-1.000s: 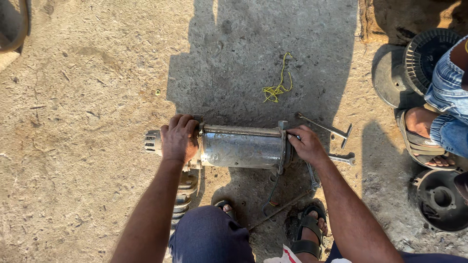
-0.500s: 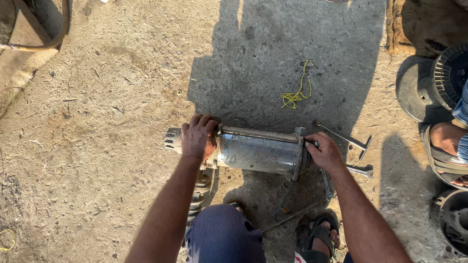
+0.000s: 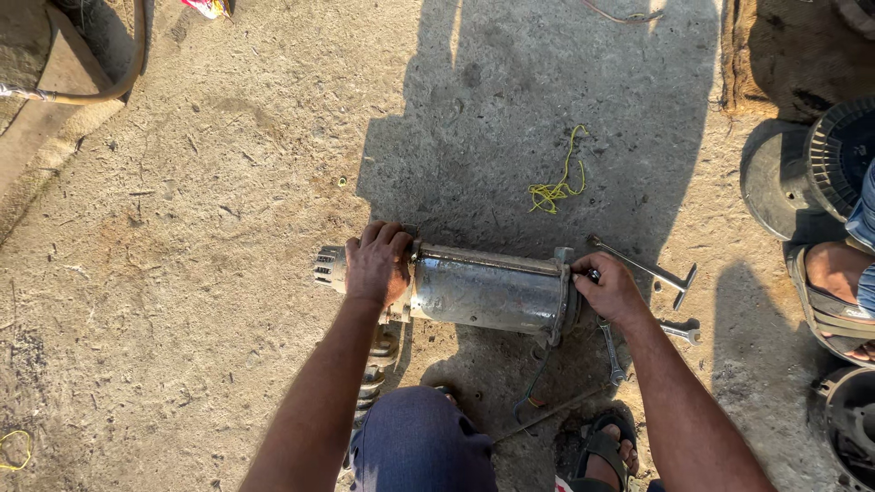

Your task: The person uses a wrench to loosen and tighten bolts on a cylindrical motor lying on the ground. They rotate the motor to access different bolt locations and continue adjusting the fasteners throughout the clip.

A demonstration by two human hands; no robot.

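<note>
Moved since the frame before: little; both my hands stayed on the motor housing [image 3: 488,292], which lay in the same place on the ground [image 3: 210,273], crosswise in front of my knee [image 3: 419,442].

Item 1. My left hand [image 3: 375,266], fingers wrapped and clamped over the housing's left end, just right of the ribbed end fitting [image 3: 329,267] at its 9 o'clock.

Item 2. My right hand [image 3: 609,290], closed on the flange end at 3 o'clock; whether it pinched a bolt or a small tool I could not tell.

Item 3. A T-handled wrench [image 3: 649,270] at 2 o'clock of that hand, a spanner [image 3: 611,351] at 6 o'clock, another [image 3: 682,332] at 4 o'clock.

Item 4. Yellow string [image 3: 558,187] at 12 o'clock of the housing.

Item 5. Another person's sandalled foot [image 3: 834,301], far at 3 o'clock.

Handling note: I judged the left grip had to press down firmly, so the round body would not roll while the right worked the flange.
</note>
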